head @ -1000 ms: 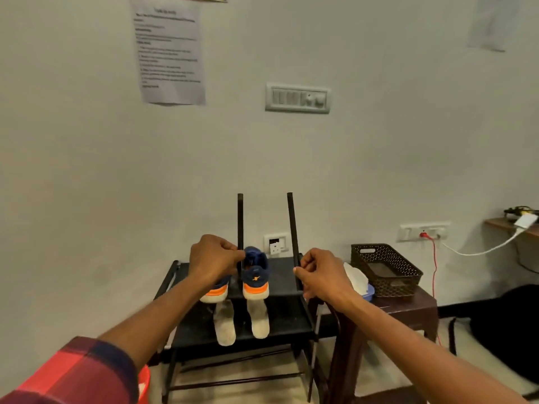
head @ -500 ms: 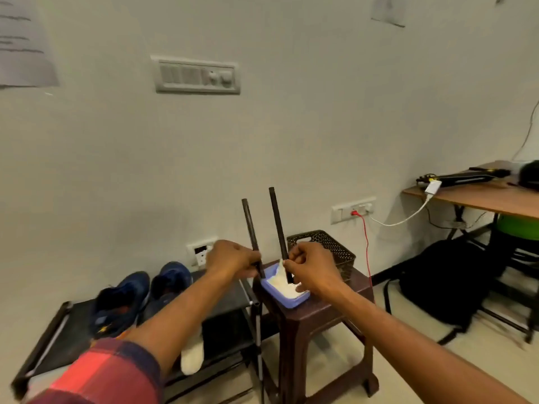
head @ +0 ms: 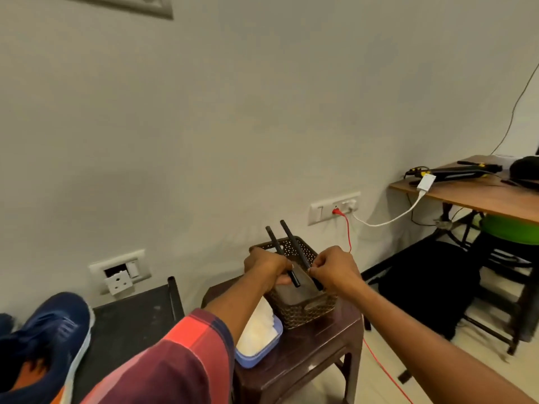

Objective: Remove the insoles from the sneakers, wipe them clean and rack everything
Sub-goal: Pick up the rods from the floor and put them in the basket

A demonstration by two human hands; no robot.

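Note:
My left hand grips a black stick and my right hand grips a second black stick. Both sticks point up and away, their lower ends over the brown woven basket on the dark brown stool. A blue tub of white wipes sits on the stool in front of the basket, partly behind my left forearm. A navy sneaker with an orange and white sole lies on the black rack at lower left. No insole shows.
A loose wall socket hangs above the rack. A red cable runs from a wall outlet to the floor beside the stool. A black bag lies on the floor right of it, under a wooden desk with gear.
Both hands carried the two black sticks rightward, from over the sneakers on the rack, past the blue tub, to above the basket. My view swung right with them.

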